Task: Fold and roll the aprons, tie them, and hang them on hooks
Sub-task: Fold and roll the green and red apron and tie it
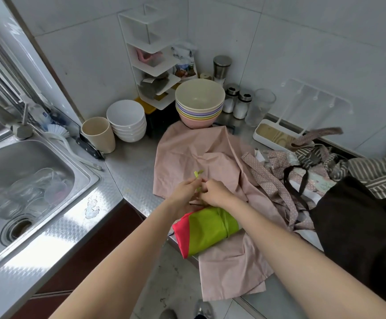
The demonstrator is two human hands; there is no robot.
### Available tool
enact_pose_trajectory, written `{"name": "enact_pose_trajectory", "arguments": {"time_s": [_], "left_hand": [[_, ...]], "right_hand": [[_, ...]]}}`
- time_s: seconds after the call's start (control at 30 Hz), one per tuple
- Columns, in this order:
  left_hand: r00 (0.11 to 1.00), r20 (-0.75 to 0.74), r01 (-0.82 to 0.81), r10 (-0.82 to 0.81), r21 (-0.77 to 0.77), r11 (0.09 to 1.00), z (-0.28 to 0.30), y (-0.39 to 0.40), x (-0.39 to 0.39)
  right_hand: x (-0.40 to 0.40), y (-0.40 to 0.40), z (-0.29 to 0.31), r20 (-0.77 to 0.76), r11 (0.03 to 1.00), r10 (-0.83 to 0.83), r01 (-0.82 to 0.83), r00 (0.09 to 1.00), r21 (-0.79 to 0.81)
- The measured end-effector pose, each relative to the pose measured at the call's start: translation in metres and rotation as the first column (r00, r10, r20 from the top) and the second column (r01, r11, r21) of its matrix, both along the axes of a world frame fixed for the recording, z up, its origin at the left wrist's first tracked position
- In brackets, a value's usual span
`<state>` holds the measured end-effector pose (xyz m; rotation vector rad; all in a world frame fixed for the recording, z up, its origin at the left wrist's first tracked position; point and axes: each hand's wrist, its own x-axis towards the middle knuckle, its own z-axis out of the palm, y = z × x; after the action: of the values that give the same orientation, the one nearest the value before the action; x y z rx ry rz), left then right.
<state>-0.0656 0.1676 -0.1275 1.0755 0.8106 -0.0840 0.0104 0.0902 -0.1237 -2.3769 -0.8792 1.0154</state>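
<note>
A rolled green and red apron [207, 231] lies at the counter's front edge, with a green strap wrapped around it. Just behind the roll, my left hand [186, 191] and my right hand [215, 192] meet and pinch the green strap [197, 174], whose end sticks up between them. Under the roll, a pink apron [199, 155] is spread flat and hangs over the edge. To the right lies a heap of polka-dot and striped aprons [314, 166] and a dark apron [360, 217]. A white hook rack [318, 95] is fixed to the right wall.
A steel sink [26, 180] with glassware is at left. A beige cup [98, 138], stacked white bowls [127, 120], stacked coloured bowls [199, 104], shakers [235, 102], a white corner shelf [150, 56] and a white tray [277, 134] line the back of the counter.
</note>
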Motion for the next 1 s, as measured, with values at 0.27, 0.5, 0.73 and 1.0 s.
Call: {"name": "enact_pose_trajectory", "arguments": {"time_s": [0.27,0.5,0.73,1.0], "left_hand": [[0.999,0.023,-0.024,0.028,-0.177,0.984,-0.009,0.006,-0.001],[0.989,-0.027,0.138,-0.143,-0.141,0.980,-0.027,0.009,0.000],[0.900,-0.052,0.435,-0.434,0.033,0.900,-0.024,0.021,-0.006],[0.927,0.059,0.370,-0.372,0.036,0.928,-0.032,0.016,-0.005]], "right_hand": [[0.008,-0.002,0.003,-0.494,0.958,-0.172,0.262,0.852,0.120],[0.019,-0.011,0.008,-0.733,0.975,-0.040,0.186,0.679,0.119],[0.026,-0.005,0.023,-0.396,0.968,0.248,-0.246,0.884,0.056],[0.031,-0.006,0.015,-0.374,0.997,-0.030,0.053,0.927,0.051]]}}
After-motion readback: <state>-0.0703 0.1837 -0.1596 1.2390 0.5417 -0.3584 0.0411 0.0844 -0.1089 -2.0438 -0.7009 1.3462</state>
